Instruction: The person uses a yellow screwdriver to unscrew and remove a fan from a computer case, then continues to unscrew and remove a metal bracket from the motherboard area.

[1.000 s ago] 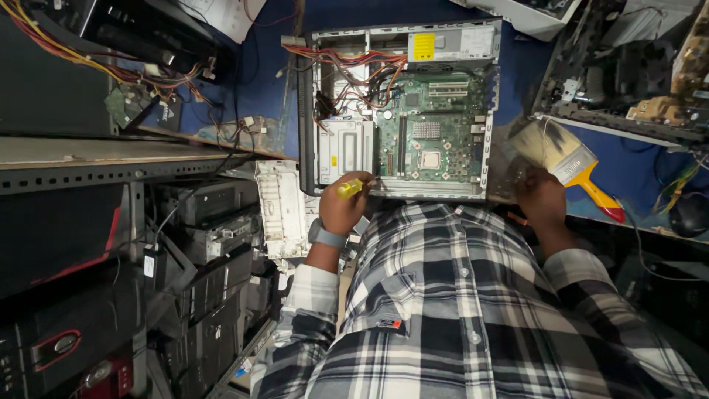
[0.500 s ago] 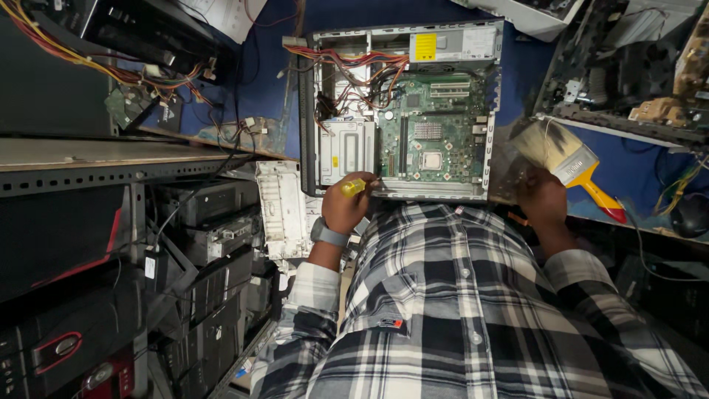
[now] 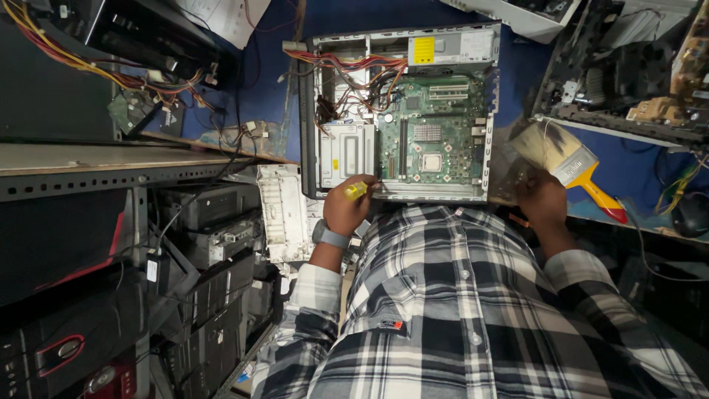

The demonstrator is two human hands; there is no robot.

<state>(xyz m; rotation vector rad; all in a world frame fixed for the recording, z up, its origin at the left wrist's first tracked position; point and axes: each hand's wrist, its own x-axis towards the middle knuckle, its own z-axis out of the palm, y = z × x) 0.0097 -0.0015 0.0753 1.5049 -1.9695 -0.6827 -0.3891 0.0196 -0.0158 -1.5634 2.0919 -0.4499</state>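
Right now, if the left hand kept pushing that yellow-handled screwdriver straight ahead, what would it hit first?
Probably the open computer case: the left hand aims the yellow-handled screwdriver at its near edge, beside the grey drive cage. Depth is unclear.

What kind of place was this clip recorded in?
Most likely a computer repair workshop: an opened desktop case lies with its green motherboard exposed, more computer towers are stacked at the side, and the left hand holds a yellow-handled screwdriver.
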